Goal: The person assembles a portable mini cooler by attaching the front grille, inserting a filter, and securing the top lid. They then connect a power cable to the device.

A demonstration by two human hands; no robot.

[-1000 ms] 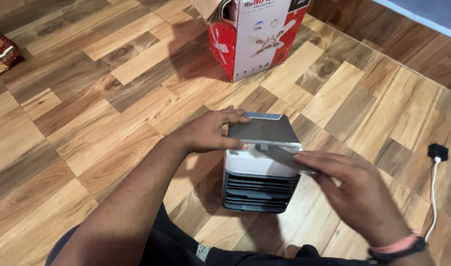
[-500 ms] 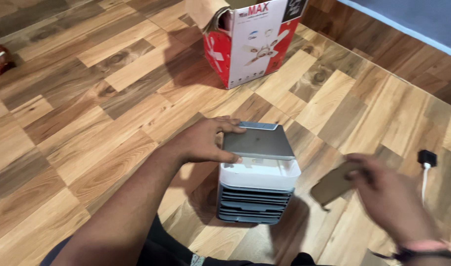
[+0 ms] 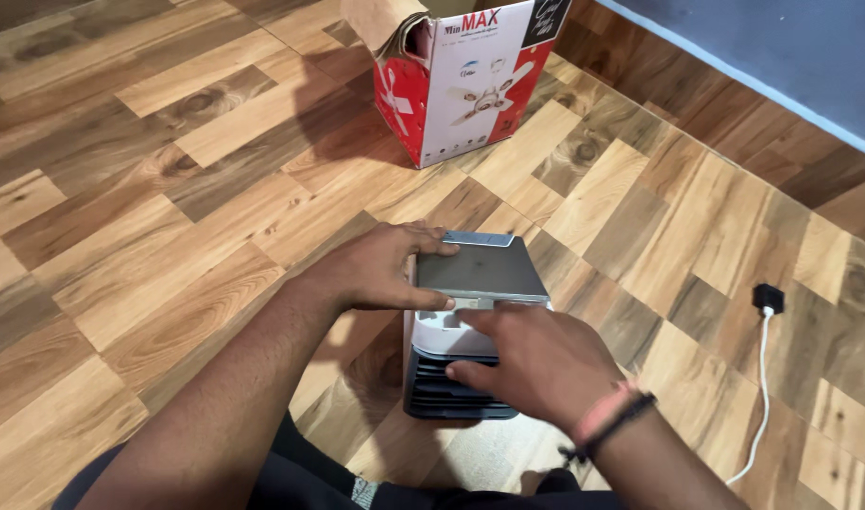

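A small box-shaped air cooler (image 3: 470, 321) stood on the wood-patterned floor (image 3: 168, 236), right in front of the person's legs. It had a grey flat top, a white upper body and a dark slatted grille on the near face. The left hand (image 3: 380, 269) lay along the cooler's left top edge, fingers spread loosely over the grey lid and the thumb curled against the side, steadying it rather than pinching anything. The right hand (image 3: 536, 364) covered the near right corner of the cooler, palm down, fingers bent over the white body and the top of the grille (a pink and a dark band sat on that wrist); it held nothing loose. Further back stood an open red-and-white cardboard box (image 3: 461, 76), well apart from the cooler. At the right, a white cable with a black plug (image 3: 768, 300) lay on the floor.
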